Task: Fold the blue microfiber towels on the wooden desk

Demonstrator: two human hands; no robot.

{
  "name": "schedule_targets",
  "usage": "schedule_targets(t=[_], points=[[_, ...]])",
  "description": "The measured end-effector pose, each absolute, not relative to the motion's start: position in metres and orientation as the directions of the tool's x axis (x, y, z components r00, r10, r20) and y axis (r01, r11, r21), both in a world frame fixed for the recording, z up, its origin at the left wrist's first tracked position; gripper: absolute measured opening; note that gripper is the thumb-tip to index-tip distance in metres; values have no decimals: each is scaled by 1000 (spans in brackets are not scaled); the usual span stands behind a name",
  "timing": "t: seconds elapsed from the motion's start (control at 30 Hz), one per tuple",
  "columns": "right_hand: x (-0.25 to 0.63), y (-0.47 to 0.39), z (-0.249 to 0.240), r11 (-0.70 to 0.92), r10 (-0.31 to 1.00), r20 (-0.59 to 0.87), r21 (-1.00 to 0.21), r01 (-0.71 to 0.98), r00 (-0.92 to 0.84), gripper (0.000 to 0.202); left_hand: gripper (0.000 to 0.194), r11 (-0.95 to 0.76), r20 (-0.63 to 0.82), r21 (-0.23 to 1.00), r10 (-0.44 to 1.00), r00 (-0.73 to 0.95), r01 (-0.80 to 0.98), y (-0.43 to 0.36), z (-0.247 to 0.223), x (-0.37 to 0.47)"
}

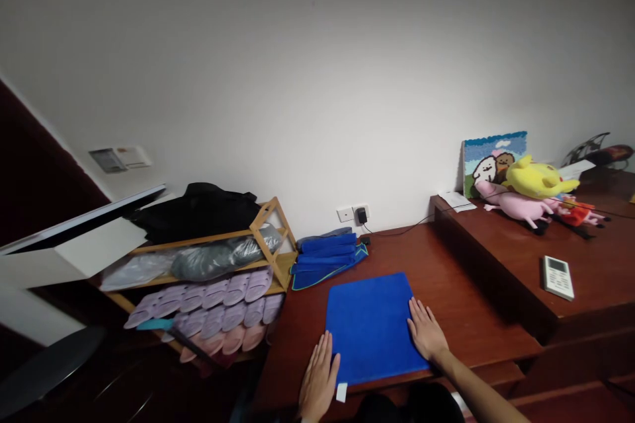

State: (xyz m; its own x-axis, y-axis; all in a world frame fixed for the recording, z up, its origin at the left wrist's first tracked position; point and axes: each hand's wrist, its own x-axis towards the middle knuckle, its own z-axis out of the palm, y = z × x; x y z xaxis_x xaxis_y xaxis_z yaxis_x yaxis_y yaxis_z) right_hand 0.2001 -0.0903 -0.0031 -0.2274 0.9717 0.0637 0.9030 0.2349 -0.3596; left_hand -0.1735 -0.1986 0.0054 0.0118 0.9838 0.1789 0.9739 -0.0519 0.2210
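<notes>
A blue cloth (372,324) lies spread flat on the reddish-brown desk (446,271), with a small white tag (341,392) at its near left corner. At the cloth's left edge rests my left hand (319,377), fingers stretched out and pointing away from me. My right hand (426,330) lies along the right edge, its fingers also extended and touching the cloth's border. Neither hand grips anything. Behind the cloth, against the wall, sits a stack of folded blue cloths (325,254), the lowest with a light green trim.
On the left a wooden rack (275,231) holds a black bag (203,211) and rows of slippers (213,297). A raised desk section on the right carries a white remote control (558,277), plush toys (536,178) and a picture (491,152). A plugged-in adapter (362,215) trails a cable.
</notes>
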Motion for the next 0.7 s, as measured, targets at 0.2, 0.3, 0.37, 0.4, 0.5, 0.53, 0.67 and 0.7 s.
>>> schedule_targets(t=[0.2,0.3,0.37,0.4,0.5,0.53,0.67,0.7], points=[[200,-91,3,223,973,37,-370,902,-226,66,61,-126,249,217,966,70,968,-168,36,-91],[200,-90,-2,228,973,40,-335,914,-228,66,63,-280,190,261,953,235,924,-138,45,-8],[200,-89,-12,270,963,76,-298,916,-259,64,64,-336,140,306,941,307,891,-120,41,41],[200,-88,-18,296,955,103,-279,914,-278,64,64,-343,116,329,939,323,880,-113,36,60],[200,-84,-34,335,939,169,-252,908,-300,64,65,-310,69,380,949,308,872,-102,16,83],[201,-83,-36,330,940,172,-258,908,-293,63,65,-305,62,381,950,305,873,-102,11,79],[202,-83,-31,286,958,134,-333,899,-255,62,66,-293,51,314,955,292,903,-110,9,27],[202,-84,-27,276,961,124,-349,896,-247,63,67,-265,45,290,964,264,920,-113,13,8]])
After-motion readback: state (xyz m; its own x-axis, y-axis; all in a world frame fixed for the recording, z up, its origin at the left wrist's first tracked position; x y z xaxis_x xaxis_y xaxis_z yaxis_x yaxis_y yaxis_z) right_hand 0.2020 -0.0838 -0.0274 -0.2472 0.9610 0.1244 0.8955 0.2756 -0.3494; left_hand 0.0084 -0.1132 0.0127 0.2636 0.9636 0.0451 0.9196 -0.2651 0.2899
